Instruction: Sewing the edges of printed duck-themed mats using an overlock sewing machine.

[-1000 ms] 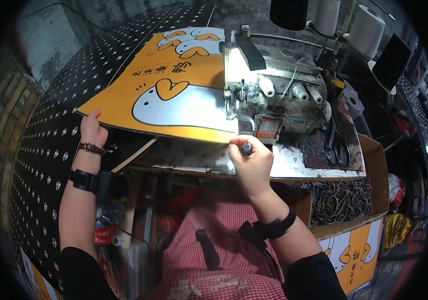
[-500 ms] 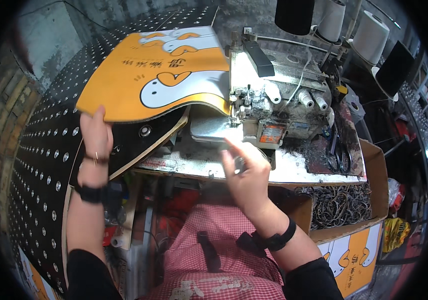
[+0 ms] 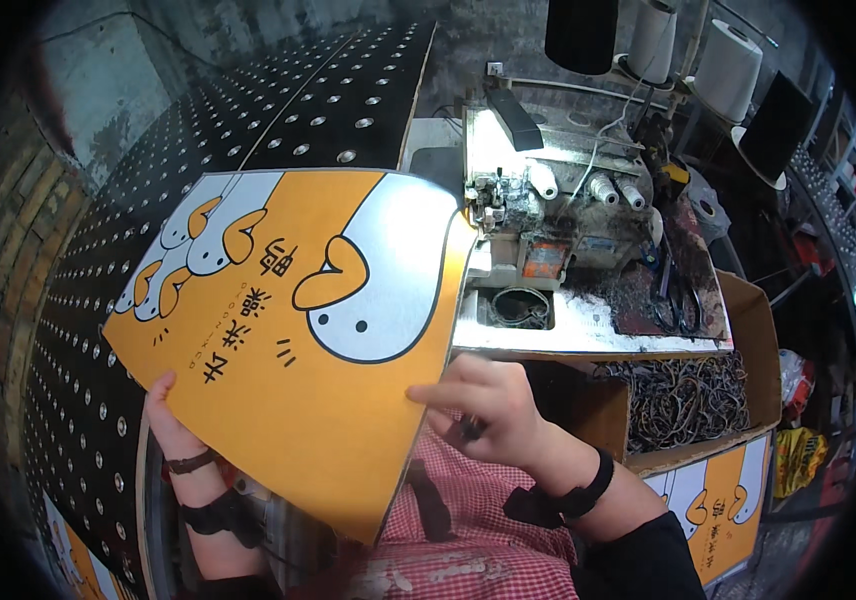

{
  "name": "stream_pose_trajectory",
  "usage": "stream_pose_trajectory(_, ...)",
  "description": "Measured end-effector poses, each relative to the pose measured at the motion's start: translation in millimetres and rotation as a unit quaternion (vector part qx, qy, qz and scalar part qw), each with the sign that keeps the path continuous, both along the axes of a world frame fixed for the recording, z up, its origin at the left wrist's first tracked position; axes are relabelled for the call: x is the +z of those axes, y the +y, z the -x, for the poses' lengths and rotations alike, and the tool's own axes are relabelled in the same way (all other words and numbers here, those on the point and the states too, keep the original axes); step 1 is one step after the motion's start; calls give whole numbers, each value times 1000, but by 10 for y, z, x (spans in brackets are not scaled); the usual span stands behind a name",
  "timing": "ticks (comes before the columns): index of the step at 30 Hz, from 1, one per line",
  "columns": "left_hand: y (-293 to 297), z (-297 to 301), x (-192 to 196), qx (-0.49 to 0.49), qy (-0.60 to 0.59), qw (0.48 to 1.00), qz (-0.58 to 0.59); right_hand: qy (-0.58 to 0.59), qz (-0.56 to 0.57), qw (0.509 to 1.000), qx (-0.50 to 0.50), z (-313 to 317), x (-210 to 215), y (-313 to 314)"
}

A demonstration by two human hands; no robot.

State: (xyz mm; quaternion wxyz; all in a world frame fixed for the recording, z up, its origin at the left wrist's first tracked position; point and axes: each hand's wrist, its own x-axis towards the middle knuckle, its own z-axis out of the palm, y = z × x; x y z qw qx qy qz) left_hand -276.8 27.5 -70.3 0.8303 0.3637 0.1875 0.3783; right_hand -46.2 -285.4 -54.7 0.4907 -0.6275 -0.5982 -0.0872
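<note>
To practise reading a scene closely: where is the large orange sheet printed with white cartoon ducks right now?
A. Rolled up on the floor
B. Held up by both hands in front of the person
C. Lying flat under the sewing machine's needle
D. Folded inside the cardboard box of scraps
B: the large orange sheet printed with white cartoon ducks is lifted off the grey sewing machine, with the left hand at its lower left edge and the right hand at its right edge.

I count one orange printed panel (image 3: 288,350), which carries four white cartoon ducks. Two hands are on it, my left hand (image 3: 170,425) and my right hand (image 3: 493,405). One sewing machine (image 3: 548,215) stands on one worktop (image 3: 588,335). Above it I count four thread cones: two white cones (image 3: 693,50) and two black cones (image 3: 580,32). One cardboard box (image 3: 738,400) holds dark scraps, and one pair of scissors (image 3: 676,290) lies near the machine.
</note>
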Motion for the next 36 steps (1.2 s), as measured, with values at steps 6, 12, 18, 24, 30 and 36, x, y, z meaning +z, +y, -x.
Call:
stream_pose_trajectory(6, -249, 226, -89, 135, 49, 989, -21, 598, -100, 792, -76, -532, 141, 404)
stream_pose_trajectory(12, -662, 451, 134, 159, 61, 984, -47, 501, -36, 851, -151, -632, -86, 601)
stream_pose_trajectory(18, -924, 641, 205, 177, 87, 978, -75, 404, 19, 890, -210, -454, -84, 479)
stream_pose_trajectory(24, -1135, 549, 246, 194, 110, 972, -72, 384, 6, 896, -225, -471, -174, 388)
stream_pose_trajectory(30, -1077, 384, 150, 165, 71, 981, -71, 392, 2, 890, -231, -595, -247, 373)
stream_pose_trajectory(36, -845, 45, 86, 110, 73, 988, -82, 398, 22, 897, -190, -123, -325, 52)
